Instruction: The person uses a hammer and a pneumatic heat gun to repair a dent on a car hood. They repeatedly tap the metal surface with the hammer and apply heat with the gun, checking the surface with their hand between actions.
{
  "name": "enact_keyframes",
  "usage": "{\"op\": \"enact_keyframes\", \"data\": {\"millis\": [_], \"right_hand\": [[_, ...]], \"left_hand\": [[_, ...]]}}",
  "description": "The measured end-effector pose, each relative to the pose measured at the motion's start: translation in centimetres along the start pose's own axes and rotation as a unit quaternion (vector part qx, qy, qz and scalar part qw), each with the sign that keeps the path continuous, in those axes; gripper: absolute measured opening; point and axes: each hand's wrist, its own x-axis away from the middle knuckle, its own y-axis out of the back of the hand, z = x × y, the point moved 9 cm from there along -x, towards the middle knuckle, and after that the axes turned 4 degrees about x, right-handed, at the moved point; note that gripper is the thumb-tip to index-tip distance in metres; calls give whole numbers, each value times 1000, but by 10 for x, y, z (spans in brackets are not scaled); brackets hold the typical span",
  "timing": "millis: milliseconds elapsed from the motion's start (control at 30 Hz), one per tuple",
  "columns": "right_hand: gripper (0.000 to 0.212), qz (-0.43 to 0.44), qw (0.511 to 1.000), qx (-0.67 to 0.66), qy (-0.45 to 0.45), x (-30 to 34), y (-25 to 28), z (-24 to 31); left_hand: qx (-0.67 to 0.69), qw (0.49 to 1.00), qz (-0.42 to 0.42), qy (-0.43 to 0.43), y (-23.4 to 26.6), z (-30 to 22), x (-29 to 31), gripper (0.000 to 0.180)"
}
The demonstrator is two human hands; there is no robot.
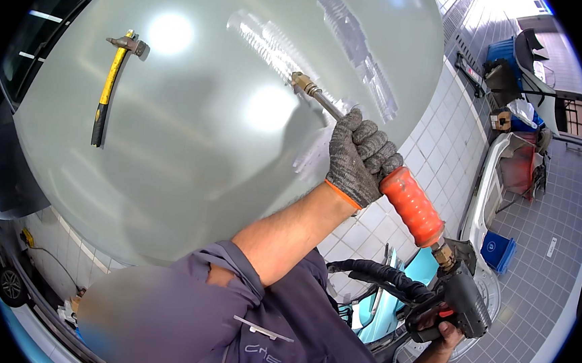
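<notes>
A slide-hammer dent puller (412, 207) with an orange ribbed grip slants across the view, its brass-coloured tip at a sanded strip on the grey-green car hood (181, 201). My left hand (360, 156), in a grey knit glove with an orange cuff, is closed round the metal rod between tip and orange grip. At the puller's far end, lower right, my bare right hand (452, 335) is wrapped round the black pistol-shaped handle; most of its fingers are hidden. A thick black cable (376, 272) runs from that handle. Bare-metal strips (361, 51) mark the hood.
A hammer (108, 88) with a yellow and black handle lies on the hood's left part. White floor tiles (422, 140) run along the hood's right edge. Beyond stand a pale car body part (490, 175), a blue bin (498, 252) and piled parts. A car wheel (10, 284) shows at lower left.
</notes>
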Motion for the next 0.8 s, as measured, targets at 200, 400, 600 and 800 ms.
{"op": "enact_keyframes", "data": {"millis": [200, 400, 600, 800], "right_hand": [[53, -19, 1000, 10, -4, 2, 9, -3], [55, -36, 997, 61, 7, 2, 12, 6], [57, -39, 999, 33, -1, 4, 0, 5], [52, -24, 999, -11, -30, -3, 4, -13]], "left_hand": [[13, 1000, 8, 9, -3, 0, 0, 55], [-42, 998, 22, -45, 1, 12, -3, 45], [-119, 992, 11, -28, 20, -4, -6, 24], [-136, 990, 25, -20, 29, 39, 16, 18]]}}
